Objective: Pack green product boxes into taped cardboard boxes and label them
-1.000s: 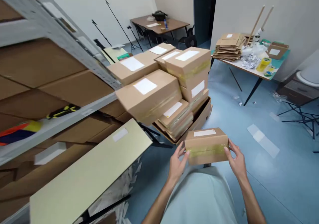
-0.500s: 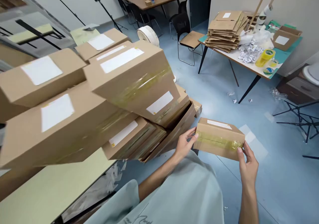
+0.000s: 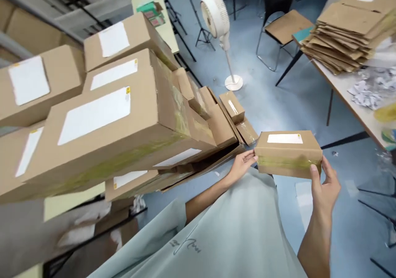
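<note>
A small cardboard box [image 3: 286, 152] is held level in front of my body, between both hands. It has a white label on top and yellowish clear tape along its near side. My left hand [image 3: 241, 165] grips its left end, and my right hand [image 3: 326, 183] grips its right end with the thumb on the taped face. Close to my left hand rises a stack of larger taped cardboard boxes [image 3: 136, 113] with white labels. Two small boxes [image 3: 232, 106] lie beyond the stack's right end.
A white pedestal fan [image 3: 216, 18] stands on the blue floor. Flattened cardboard [image 3: 346, 26] and crumpled paper [image 3: 368, 88] lie on the table at right, with a chair [image 3: 284, 22] beside it. A pale table [image 3: 74, 199] shows under the stack.
My view has swung to the left, bringing the fan and small boxes into clearer sight. The held box now appears farther right and slightly higher, still in both hands.
</note>
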{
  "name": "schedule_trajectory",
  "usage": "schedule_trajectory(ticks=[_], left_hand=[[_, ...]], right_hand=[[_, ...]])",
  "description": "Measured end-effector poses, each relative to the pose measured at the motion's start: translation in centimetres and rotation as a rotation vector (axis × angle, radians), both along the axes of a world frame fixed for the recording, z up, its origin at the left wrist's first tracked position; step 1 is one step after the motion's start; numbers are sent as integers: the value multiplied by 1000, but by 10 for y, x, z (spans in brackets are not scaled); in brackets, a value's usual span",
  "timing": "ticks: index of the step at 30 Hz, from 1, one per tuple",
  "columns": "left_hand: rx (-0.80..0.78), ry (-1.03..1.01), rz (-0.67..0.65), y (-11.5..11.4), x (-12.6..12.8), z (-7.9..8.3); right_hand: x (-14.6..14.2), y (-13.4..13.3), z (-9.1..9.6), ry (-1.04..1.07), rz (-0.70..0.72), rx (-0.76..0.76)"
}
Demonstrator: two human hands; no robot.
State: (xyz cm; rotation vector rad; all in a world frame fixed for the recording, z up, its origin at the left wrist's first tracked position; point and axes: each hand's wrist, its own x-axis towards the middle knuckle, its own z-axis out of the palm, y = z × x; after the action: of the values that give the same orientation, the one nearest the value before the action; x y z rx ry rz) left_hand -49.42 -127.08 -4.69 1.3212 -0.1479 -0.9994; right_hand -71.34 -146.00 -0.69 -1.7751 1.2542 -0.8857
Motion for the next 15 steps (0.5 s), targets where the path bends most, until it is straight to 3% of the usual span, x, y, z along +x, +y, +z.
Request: schedule_trajectory(ticks=[4,9,12,15], left_hand=[[-1,81,202,-37,11,1],[36,145,563,-83,24,10],[13,149,802,-111,27,20],[-28,131,1038,-131,25,33]], right_hand=[[67,-87,-13,3,249,-16],[182,-179,-20,86,689,-85],[256,-209,-12,57,965,-127],[332,-215,-2,-8,1230,-176]])
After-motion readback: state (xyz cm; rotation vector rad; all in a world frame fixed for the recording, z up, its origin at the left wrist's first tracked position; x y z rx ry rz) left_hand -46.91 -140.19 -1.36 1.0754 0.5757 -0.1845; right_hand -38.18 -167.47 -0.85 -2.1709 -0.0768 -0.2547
